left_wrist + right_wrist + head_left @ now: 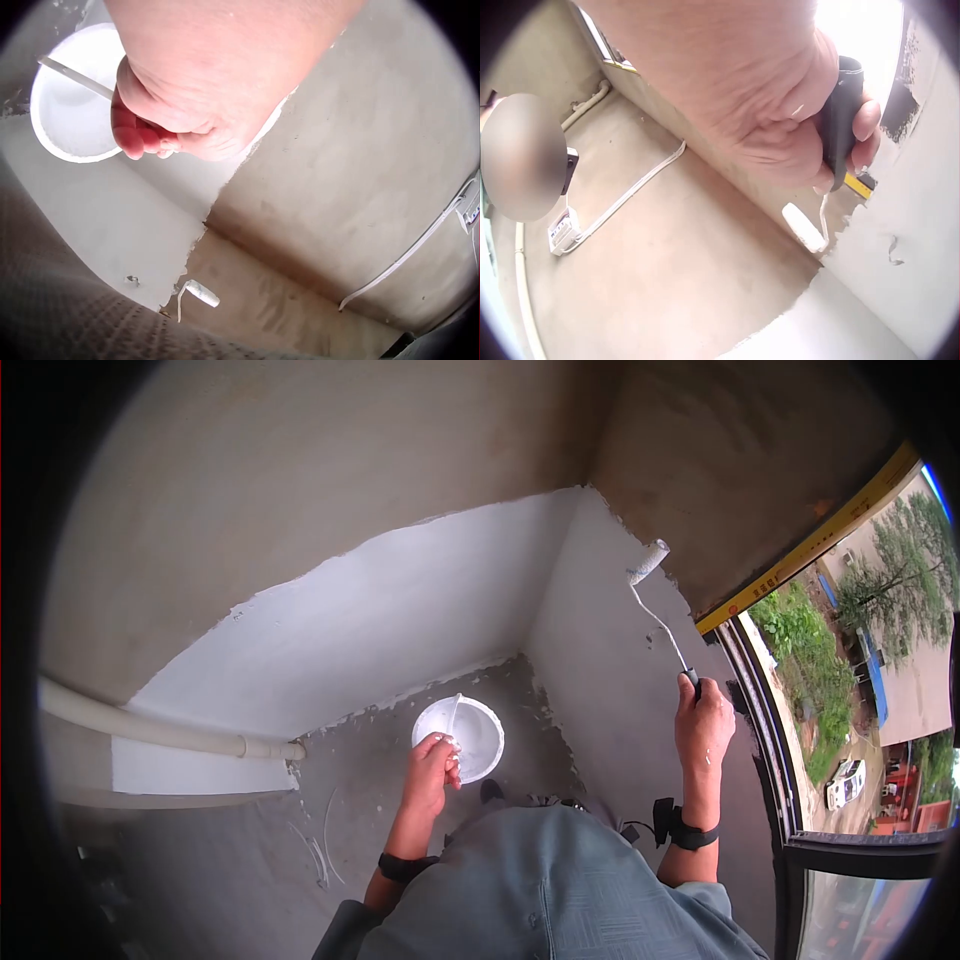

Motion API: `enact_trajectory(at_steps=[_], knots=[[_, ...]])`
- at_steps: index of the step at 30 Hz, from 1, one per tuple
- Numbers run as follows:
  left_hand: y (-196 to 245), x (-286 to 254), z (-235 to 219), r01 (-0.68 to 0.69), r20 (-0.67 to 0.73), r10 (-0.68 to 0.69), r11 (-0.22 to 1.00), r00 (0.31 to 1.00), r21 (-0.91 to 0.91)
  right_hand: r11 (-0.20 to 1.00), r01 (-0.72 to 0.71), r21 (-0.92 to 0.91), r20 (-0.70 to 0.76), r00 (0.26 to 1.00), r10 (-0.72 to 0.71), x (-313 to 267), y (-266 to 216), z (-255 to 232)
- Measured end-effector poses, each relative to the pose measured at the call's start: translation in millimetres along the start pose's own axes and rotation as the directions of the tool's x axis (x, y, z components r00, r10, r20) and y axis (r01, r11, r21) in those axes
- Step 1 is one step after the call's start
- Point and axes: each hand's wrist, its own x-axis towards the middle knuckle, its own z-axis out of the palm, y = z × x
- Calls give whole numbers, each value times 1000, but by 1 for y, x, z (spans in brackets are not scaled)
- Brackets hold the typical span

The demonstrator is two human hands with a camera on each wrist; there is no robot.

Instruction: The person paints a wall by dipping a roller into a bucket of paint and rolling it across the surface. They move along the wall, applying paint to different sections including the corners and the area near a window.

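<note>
My left hand [432,762] has its fingers curled round the strap-like handle [79,77] of a white bucket [492,738]. White paint shows inside the bucket, and white smears mark the fingers. My right hand [705,725] grips the black handle [844,112] of a small paint roller [650,562], whose bent wire frame points up and away. The white roller sleeve [802,227] stands in front of the right-hand wall, close to the ragged border between white coating and bare plaster. Part of the bucket is hidden behind my left hand in the left wrist view.
White coating covers the lower walls [400,625], with bare plaster [330,470] above. A pale pipe [150,720] runs along the left wall. To the right is a window frame [770,750] with a yellow strip [810,550]. The grey floor [370,720] is splattered.
</note>
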Motion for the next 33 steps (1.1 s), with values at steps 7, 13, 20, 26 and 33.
enact_trajectory(at_steps=[7,13,20,26,33], knots=[[2,-10,-29,-12,-130,7,999,992,-42,953,105,285,-168,984,-59,-3,-43,75],[4,-15,-38,-18,-243,3,998,970,-61,415,-630,657,729,670,-138,4,-77,159],[29,-12,-26,-96,-411,63,994,909,-60,5,-759,651,746,638,-191,47,-148,208],[56,3,1,-142,-456,128,990,881,4,-76,-735,674,710,673,-205,90,-197,255],[61,2,17,-123,-562,88,992,822,-24,218,-658,721,689,649,-323,50,-232,266]])
